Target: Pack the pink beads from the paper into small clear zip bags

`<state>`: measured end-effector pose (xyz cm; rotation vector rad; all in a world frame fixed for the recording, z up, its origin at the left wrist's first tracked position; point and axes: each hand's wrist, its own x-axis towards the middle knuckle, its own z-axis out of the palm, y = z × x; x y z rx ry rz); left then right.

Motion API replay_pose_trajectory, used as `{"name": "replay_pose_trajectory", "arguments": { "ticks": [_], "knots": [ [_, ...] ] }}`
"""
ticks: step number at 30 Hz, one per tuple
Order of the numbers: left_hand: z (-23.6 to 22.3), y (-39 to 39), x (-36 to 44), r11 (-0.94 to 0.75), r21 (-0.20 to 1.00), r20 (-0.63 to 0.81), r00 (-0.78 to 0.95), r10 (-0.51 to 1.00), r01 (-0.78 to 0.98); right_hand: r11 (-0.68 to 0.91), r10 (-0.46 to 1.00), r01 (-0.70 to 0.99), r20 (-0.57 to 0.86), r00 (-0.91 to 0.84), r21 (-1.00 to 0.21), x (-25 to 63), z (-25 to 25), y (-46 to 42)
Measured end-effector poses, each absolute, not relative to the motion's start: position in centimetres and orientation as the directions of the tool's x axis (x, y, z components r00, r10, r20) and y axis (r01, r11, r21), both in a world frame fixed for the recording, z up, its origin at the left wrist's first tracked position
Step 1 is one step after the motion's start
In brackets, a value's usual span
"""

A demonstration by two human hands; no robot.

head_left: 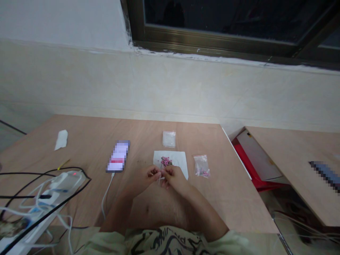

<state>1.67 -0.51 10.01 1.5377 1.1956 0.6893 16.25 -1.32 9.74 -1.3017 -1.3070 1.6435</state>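
Observation:
My left hand (152, 175) and my right hand (174, 176) meet over the near edge of a sheet of white paper (182, 161). Fingers of both are closed in a pinch, with a thin whitish strand (160, 180) showing between them. What is threaded on it, if anything, is too small to make out. Just beyond the fingertips, a small heap of pink and dark beads (166, 161) lies on the paper. To the right is a clear zip bag (202, 166) with some pink beads at its bottom.
A second clear bag (169, 139) lies behind the paper. On the left are a phone (118, 156) with a white charging cable (106, 193), a crumpled tissue (61, 139) and a power strip (62, 186) with tangled cables. Another table (294, 152) stands right, across a gap.

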Motion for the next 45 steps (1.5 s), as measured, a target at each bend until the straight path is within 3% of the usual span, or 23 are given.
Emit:
{"name": "replay_pose_trajectory", "arguments": {
  "ticks": [3, 7, 10, 15, 24, 27, 29, 31, 34, 38, 45],
  "knots": [
    [10.0, -0.6, 1.2, -0.011, 0.91, -0.134, 0.32, 0.938, 0.415, -0.286, 0.906, 0.155, -0.319, -0.278, -0.946, 16.4, 9.8, -1.5],
    [10.3, -0.9, 0.6, -0.087, 0.743, -0.041, 0.175, 0.984, 0.663, -0.194, 0.953, 0.334, -0.258, -0.159, -0.922, 16.0, 9.5, -2.2],
    [10.7, -1.3, 0.6, -0.228, 0.652, 0.038, 0.269, 0.962, 0.723, -0.076, 0.988, 0.447, -0.129, -0.089, -0.891, 15.3, 9.3, -2.6],
    [10.7, -1.2, 0.7, -0.425, 0.676, 0.077, 0.516, 0.853, 0.602, -0.004, 0.994, 0.528, -0.06, -0.088, -0.849, 15.1, 9.3, -3.0],
    [10.9, -0.7, -0.2, -0.34, 0.765, -0.093, 0.615, 0.783, 0.548, -0.154, 0.981, 0.26, -0.179, -0.076, -0.953, 16.6, 9.0, -2.1],
    [10.7, -0.3, 0.1, -0.315, 0.752, -0.078, 0.552, 0.83, 0.579, -0.221, 0.949, 0.13, -0.244, -0.202, -0.966, 17.3, 8.6, -1.6],
    [10.1, 0.2, 0.2, -0.295, 0.731, -0.066, 0.494, 0.867, 0.616, -0.239, 0.952, 0.095, -0.253, -0.175, -0.966, 18.1, 7.6, -1.2],
    [9.5, 0.6, 0.0, -0.277, 0.712, -0.059, 0.448, 0.892, 0.645, -0.179, 0.982, 0.175, -0.187, -0.03, -0.968, 19.0, 6.0, -0.6],
    [8.4, 0.9, -0.4, -0.26, 0.695, -0.047, 0.403, 0.914, 0.671, -0.088, 0.992, 0.445, -0.039, 0.119, -0.891, 20.1, 3.5, 0.4],
    [7.4, 0.6, -0.7, -0.267, 0.653, -0.044, 0.387, 0.921, 0.708, -0.037, 0.996, 0.61, 0.018, 0.085, -0.791, 20.5, 1.7, 1.2],
    [6.9, -0.2, -0.7, -0.273, 0.639, -0.022, 0.371, 0.928, 0.72, -0.024, 1.0, 0.647, -0.006, 0.029, -0.762, 20.8, 2.2, 1.7]
  ]
}}
